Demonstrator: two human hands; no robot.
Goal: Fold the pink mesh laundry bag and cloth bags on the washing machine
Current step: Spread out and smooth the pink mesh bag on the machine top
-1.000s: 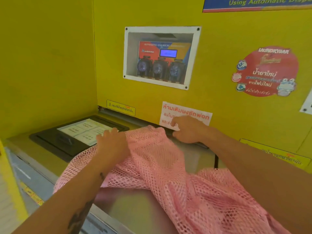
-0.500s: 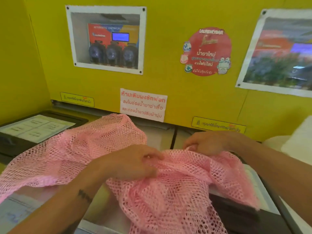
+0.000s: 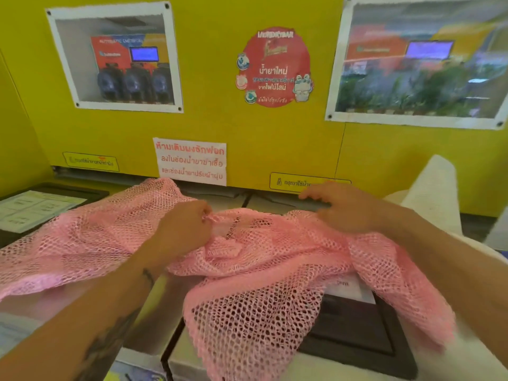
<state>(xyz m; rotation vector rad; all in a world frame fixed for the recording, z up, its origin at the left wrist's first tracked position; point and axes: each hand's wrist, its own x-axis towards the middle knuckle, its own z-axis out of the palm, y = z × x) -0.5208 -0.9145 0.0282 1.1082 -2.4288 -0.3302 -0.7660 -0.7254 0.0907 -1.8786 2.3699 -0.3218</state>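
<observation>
The pink mesh laundry bag [image 3: 255, 295] lies crumpled across the tops of two washing machines [image 3: 220, 198], draped over the gap between them. My left hand [image 3: 182, 229] pinches the bag's upper edge near its middle. Farther right, my right hand [image 3: 341, 209] grips the same edge, fingers curled into the mesh. Part of the bag hangs down over the front of the right machine. A white cloth bag [image 3: 431, 193] stands at the far right against the wall.
A yellow wall panel [image 3: 220, 122] rises directly behind the machines, carrying a white warning sign [image 3: 189, 162] and a red round sticker [image 3: 275, 68]. Black lid panels sit on the left machine [image 3: 41, 207] and the right machine [image 3: 357, 334].
The view has swung right. Both hands have left the bag's far left end and moved right along its upper edge; they now sit slightly farther apart than half a second ago.
</observation>
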